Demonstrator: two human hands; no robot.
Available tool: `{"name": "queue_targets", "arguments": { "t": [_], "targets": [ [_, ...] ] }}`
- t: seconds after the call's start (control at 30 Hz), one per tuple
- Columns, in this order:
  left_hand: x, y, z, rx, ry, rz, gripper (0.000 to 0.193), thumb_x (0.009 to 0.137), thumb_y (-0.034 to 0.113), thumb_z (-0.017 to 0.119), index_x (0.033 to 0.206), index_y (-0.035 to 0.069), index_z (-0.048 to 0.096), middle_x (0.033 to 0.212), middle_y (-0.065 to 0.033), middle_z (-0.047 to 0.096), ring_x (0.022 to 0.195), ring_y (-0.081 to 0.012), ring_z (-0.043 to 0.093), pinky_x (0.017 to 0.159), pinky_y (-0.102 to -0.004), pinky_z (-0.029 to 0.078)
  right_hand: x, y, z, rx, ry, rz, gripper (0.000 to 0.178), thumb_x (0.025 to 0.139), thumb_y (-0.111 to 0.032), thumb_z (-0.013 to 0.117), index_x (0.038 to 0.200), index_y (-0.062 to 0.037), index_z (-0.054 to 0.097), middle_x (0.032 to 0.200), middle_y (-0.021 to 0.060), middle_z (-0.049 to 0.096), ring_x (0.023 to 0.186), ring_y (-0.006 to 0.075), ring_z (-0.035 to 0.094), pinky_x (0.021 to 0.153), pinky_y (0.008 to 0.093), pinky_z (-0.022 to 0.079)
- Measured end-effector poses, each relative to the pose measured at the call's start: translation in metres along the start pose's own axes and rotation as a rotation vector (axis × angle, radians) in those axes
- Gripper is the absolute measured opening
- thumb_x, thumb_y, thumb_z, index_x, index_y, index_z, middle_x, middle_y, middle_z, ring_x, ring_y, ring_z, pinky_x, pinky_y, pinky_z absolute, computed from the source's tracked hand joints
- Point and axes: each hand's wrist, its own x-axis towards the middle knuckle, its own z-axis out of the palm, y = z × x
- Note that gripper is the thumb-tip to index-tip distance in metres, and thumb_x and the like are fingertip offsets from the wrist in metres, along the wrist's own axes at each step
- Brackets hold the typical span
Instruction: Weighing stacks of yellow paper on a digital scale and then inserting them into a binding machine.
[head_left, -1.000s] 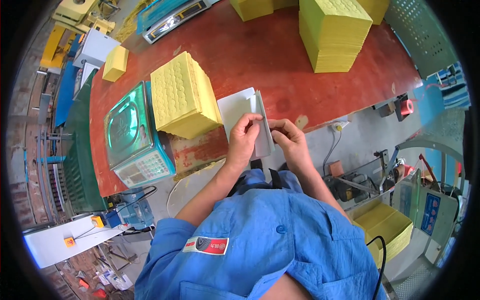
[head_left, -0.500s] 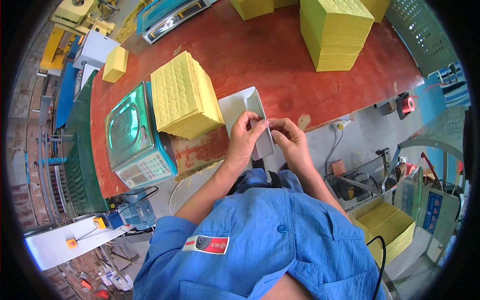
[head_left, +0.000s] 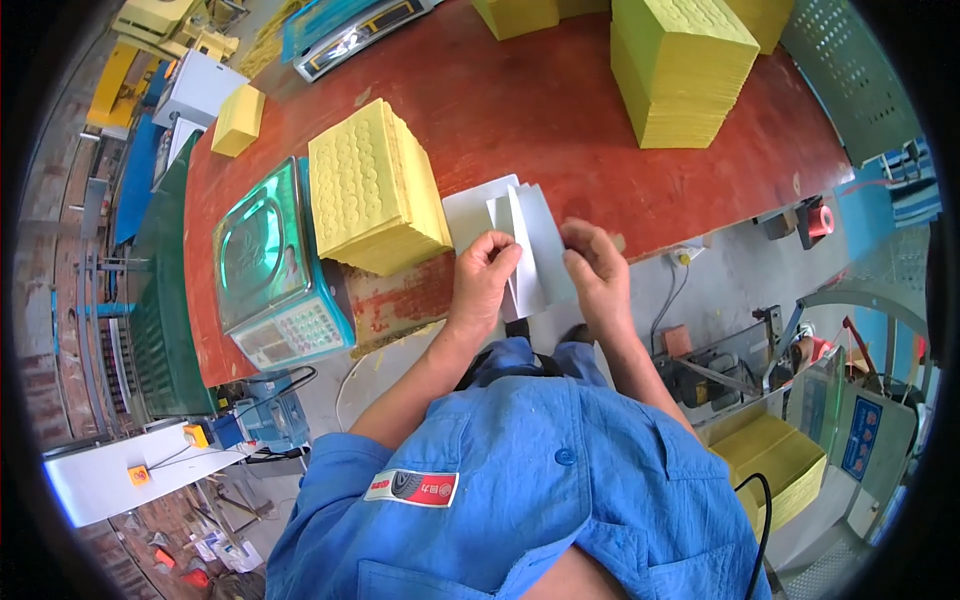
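Observation:
A white-and-grey thin sheet point(head_left: 545, 255), which looks like paper or card with a fold standing up, lies over the table's front edge. My left hand point(head_left: 482, 285) pinches its raised white fold between thumb and index finger. At its right edge, my right hand point(head_left: 603, 280) has the fingers curved and the thumb apart, with nothing visible between them. Whether the right fingertips touch the sheet I cannot tell. Left of the sheet stands a stack of yellow embossed paper point(head_left: 365, 190), beside a green-topped scale point(head_left: 265, 255).
The red table point(head_left: 500, 110) also bears a tall yellow paper stack point(head_left: 680, 80) at the far right and a small yellow block point(head_left: 238, 120) at the left. A perforated metal panel point(head_left: 850, 70) bounds the right end. More yellow paper point(head_left: 775, 465) lies low at the right.
The sheet has opened out, its grey part now spread to the right. My right hand has moved right, away from my left, and its fingers have parted.

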Motion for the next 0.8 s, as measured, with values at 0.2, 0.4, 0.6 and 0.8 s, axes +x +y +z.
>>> {"name": "queue_targets", "arguments": {
  "t": [0.2,0.4,0.6,0.8],
  "targets": [
    [-0.002,0.004,-0.002,0.119,0.054,0.075,0.004,0.093,0.008,0.063,0.093,0.004,0.064,0.082,0.0029,0.061,0.074,-0.0043,0.053,0.068,-0.0212,0.045,0.0,-0.017,-0.004,-0.201,-0.062,-0.046,0.021,0.092,-0.01,0.063,0.111,-0.0007,0.064,0.098,0.0145,0.069,0.091,0.0224,0.068,0.079,0.0326,0.054],
    [-0.011,0.003,0.012,0.14,0.113,0.151,0.009,0.093,0.006,0.059,0.097,0.0,0.064,0.081,0.0027,0.057,0.073,-0.0045,0.048,0.068,-0.0224,0.043,0.005,-0.025,0.014,-0.332,-0.162,0.068,0.031,0.09,-0.02,0.067,0.108,0.0048,0.063,0.084,0.0188,0.07,0.075,0.0236,0.07,0.068,0.036,0.055],
    [-0.019,-0.003,0.004,0.506,0.214,0.335,0.033,0.086,-0.002,0.062,0.119,0.002,0.06,0.076,0.002,0.051,0.073,-0.008,0.048,0.071,-0.0238,0.044,0.016,-0.004,0.005,-0.446,-0.119,0.025,0.018,0.086,-0.012,0.069,0.087,0.005,0.063,0.07,0.0176,0.066,0.061,0.0207,0.064,0.059,0.0358,0.049],
    [-0.037,0.025,0.003,0.558,0.278,0.518,0.066,0.084,-0.007,0.061,0.145,0.005,0.042,0.074,0.0007,0.048,0.069,-0.0086,0.046,0.068,-0.0248,0.044,0.015,-0.01,0.005,-0.407,-0.005,-0.01,0.018,0.085,-0.01,0.07,0.079,0.0031,0.06,0.066,0.0144,0.063,0.058,0.0168,0.057,0.057,0.0333,0.047]
  ]
}}
